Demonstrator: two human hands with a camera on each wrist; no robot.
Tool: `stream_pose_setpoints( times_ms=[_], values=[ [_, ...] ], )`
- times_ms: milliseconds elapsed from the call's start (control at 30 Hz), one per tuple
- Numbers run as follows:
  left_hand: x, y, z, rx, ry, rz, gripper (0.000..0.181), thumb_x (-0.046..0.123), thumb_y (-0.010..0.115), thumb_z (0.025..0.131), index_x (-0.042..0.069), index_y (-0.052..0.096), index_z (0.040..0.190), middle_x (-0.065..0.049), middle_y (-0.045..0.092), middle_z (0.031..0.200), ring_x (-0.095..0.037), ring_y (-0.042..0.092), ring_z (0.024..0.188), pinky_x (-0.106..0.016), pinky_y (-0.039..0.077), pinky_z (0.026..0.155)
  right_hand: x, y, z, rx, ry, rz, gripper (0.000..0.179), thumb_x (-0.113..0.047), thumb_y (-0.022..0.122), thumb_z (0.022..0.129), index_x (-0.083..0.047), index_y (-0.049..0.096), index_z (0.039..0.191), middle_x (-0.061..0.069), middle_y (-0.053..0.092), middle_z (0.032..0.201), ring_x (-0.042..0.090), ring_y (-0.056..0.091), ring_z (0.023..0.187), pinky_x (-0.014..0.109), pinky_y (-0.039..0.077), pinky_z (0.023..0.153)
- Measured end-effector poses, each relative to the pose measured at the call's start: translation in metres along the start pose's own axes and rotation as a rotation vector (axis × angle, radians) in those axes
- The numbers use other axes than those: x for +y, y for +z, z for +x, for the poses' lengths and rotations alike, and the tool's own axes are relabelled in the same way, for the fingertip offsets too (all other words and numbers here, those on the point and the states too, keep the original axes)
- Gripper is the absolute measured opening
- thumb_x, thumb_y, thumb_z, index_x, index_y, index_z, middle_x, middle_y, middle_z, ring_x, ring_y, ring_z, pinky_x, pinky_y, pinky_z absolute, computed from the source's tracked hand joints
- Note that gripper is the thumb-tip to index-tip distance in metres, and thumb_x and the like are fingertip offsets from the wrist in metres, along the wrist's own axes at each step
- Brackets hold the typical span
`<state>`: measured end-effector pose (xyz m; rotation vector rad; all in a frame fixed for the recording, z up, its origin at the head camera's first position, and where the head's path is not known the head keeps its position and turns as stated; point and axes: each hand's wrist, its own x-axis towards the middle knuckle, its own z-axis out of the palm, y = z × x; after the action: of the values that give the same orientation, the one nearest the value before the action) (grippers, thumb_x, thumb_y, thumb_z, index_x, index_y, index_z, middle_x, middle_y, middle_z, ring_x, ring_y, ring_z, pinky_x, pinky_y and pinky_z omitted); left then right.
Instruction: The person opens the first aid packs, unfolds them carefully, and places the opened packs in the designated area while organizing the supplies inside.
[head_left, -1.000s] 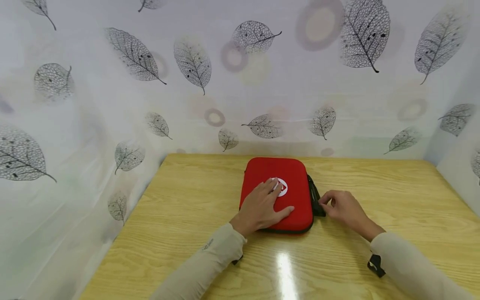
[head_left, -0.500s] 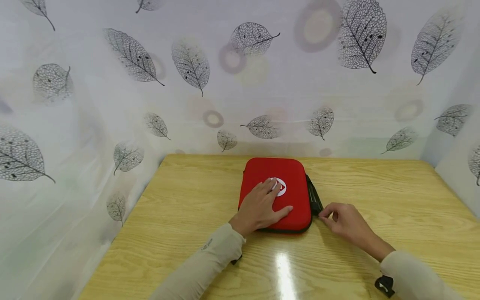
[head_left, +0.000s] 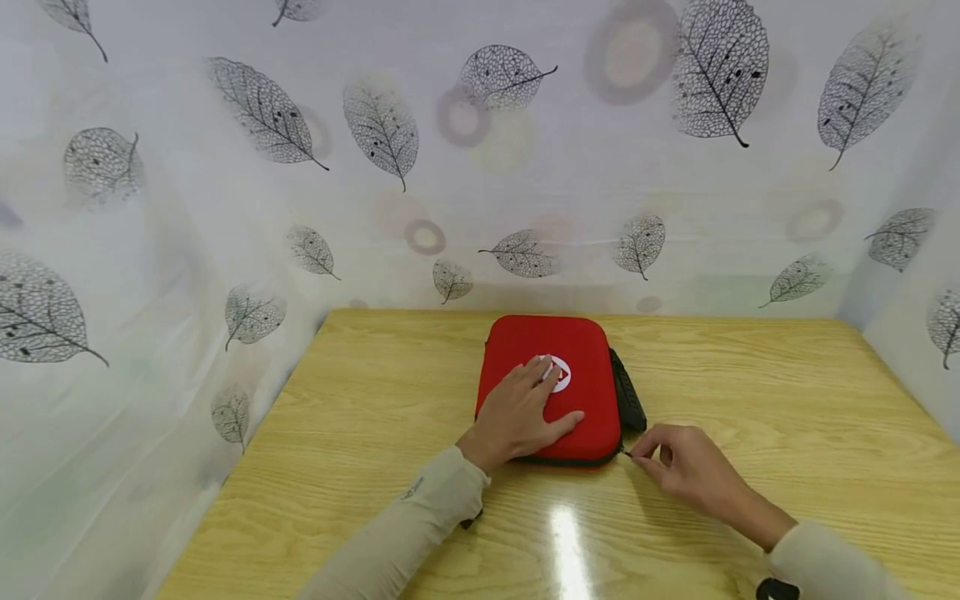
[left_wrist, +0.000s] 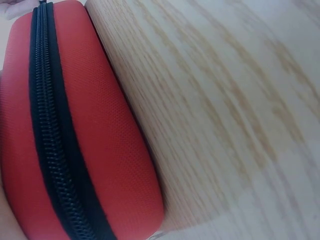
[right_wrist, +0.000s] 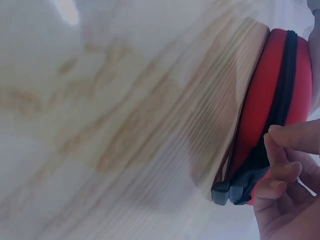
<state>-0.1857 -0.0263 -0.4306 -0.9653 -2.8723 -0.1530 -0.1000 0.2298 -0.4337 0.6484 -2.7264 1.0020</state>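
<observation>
On the yellow wood-grain counter [head_left: 390, 400], the red, round-cornered fabric case [head_left: 585, 385] lies at your twelve o'clock. Your left hand [head_left: 519, 414] rests on its top, fingers outstretched. The black strap [head_left: 628, 396] sits at its three o'clock; your right hand [head_left: 692, 467], off its four-o'clock corner, pinches the small dark zip pull [head_left: 626, 452].
</observation>
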Motion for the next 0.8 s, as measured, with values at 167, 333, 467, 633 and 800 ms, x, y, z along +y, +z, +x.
stream_pose_setpoints(
  times_ms=[167, 333, 467, 633, 800],
  values=[
    [0.000, 0.000, 0.000, 0.004, 0.001, -0.005, 0.076, 0.064, 0.044, 0.098, 0.012, 0.045, 0.154, -0.006, 0.039, 0.160, -0.022, 0.036, 0.147, -0.036, 0.026, 0.121, -0.001, 0.003, -0.002, -0.001, -0.045, 0.029, 0.021, 0.006, 0.080, 0.079, -0.014, 0.075, 0.081, -0.016, 0.058, 0.067, -0.005, 0.039, 0.051, 0.021, 0.037, 0.044],
    [0.000, 0.000, 0.000, 0.011, 0.001, -0.012, 0.076, 0.063, 0.045, 0.098, 0.011, 0.046, 0.153, -0.006, 0.040, 0.160, -0.022, 0.037, 0.146, -0.036, 0.026, 0.121, -0.001, 0.010, -0.002, 0.004, -0.124, 0.064, 0.019, 0.003, 0.082, 0.079, -0.014, 0.074, 0.082, -0.010, 0.068, 0.076, -0.005, 0.043, 0.056, 0.019, 0.038, 0.046],
    [0.000, -0.001, 0.000, 0.013, 0.000, -0.012, 0.076, 0.063, 0.045, 0.098, 0.011, 0.046, 0.153, -0.006, 0.040, 0.159, -0.022, 0.037, 0.146, -0.036, 0.026, 0.121, -0.005, 0.015, -0.003, 0.019, -0.148, 0.090, 0.021, 0.004, 0.083, 0.078, -0.015, 0.074, 0.081, -0.009, 0.069, 0.078, -0.005, 0.044, 0.056, 0.018, 0.039, 0.045],
    [0.001, -0.001, 0.000, 0.008, -0.003, -0.017, 0.076, 0.063, 0.046, 0.098, 0.011, 0.045, 0.154, -0.006, 0.039, 0.160, -0.022, 0.036, 0.147, -0.036, 0.026, 0.121, -0.011, 0.021, -0.002, 0.030, -0.152, 0.082, 0.022, 0.005, 0.083, 0.075, -0.015, 0.075, 0.079, -0.012, 0.067, 0.076, -0.005, 0.045, 0.058, 0.018, 0.040, 0.046],
    [0.001, 0.000, 0.001, 0.020, 0.003, -0.014, 0.075, 0.063, 0.046, 0.098, 0.011, 0.046, 0.153, -0.007, 0.041, 0.159, -0.022, 0.038, 0.146, -0.036, 0.027, 0.120, -0.018, 0.026, -0.001, 0.026, -0.141, 0.027, 0.021, 0.003, 0.084, 0.075, -0.016, 0.075, 0.078, -0.016, 0.063, 0.072, -0.006, 0.045, 0.059, 0.018, 0.041, 0.049]
  ],
)
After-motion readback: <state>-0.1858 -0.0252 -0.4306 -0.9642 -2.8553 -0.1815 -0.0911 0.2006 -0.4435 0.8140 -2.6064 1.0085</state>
